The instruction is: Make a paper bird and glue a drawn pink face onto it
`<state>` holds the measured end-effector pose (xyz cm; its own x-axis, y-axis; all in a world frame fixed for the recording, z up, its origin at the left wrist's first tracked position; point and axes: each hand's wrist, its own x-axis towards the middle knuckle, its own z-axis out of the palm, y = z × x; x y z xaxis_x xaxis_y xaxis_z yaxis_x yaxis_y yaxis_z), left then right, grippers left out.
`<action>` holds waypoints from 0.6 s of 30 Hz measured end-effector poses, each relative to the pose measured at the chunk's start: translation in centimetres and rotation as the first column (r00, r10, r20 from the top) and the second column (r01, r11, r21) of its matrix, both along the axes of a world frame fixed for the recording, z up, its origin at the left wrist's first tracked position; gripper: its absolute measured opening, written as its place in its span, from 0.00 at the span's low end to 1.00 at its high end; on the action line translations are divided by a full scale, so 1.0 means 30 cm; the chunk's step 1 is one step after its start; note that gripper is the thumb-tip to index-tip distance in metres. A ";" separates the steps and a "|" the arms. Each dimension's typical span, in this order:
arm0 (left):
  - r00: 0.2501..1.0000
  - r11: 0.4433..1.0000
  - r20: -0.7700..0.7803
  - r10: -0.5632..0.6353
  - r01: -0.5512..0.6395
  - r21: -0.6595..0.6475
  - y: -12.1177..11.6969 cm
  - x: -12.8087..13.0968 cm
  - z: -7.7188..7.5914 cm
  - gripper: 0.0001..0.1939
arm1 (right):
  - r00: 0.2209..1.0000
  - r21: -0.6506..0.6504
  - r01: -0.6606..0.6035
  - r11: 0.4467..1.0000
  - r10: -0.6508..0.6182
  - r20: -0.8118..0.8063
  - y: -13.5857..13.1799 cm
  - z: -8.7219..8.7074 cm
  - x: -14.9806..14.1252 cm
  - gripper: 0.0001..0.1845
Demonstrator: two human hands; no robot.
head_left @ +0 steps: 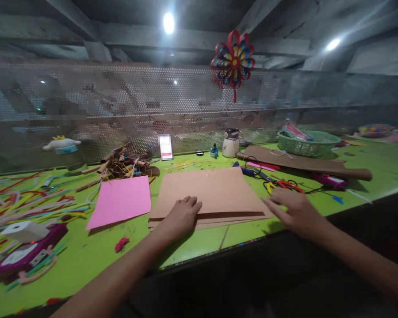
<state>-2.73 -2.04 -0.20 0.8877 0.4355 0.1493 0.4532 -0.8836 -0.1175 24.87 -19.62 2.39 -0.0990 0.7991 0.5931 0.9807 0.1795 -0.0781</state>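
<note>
A stack of brown kraft paper sheets (202,187) lies in front of me, its near edges slightly uneven. My left hand (185,216) rests palm down on the near part of the sheets, fingers lying on the paper. At the right near corner is my right hand (292,206), fingers apart and pointing left. Whether its fingertips touch the paper cannot be made out. Just beyond it lie scissors with orange-red handles (288,185) and a yellow-handled tool (269,187). Left of the stack is a pink paper sheet (121,201).
Colored strips (29,198) and a purple power strip (29,251) are at left. Behind stand a bundle of brown paper rolls (126,163), a small blue bottle (214,151), a white jug (231,145) and a green basket (308,145). The table's dark front edge (219,252) runs near me.
</note>
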 end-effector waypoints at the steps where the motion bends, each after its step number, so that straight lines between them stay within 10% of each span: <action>1: 1.000 1.000 -0.002 0.000 0.000 0.001 0.000 0.000 0.000 0.18 | 0.994 -0.031 -0.107 0.994 0.106 -0.035 0.041 -0.014 -0.031 0.18; 6: 1.000 1.000 -0.001 -0.012 0.012 0.015 0.012 -0.001 -0.007 0.19 | 0.979 -0.204 -0.202 0.958 0.204 -0.011 0.078 -0.150 -0.048 0.17; 11: 1.000 1.000 0.012 -0.018 0.018 -0.004 0.018 0.005 -0.003 0.19 | 0.966 0.014 0.251 0.968 -0.251 0.058 -0.127 -0.139 0.091 0.22; 18: 0.999 0.996 -0.013 -0.042 0.040 -0.082 0.041 0.015 0.057 0.14 | 0.993 -0.069 -0.088 0.994 0.081 -0.090 0.041 -0.114 -0.071 0.08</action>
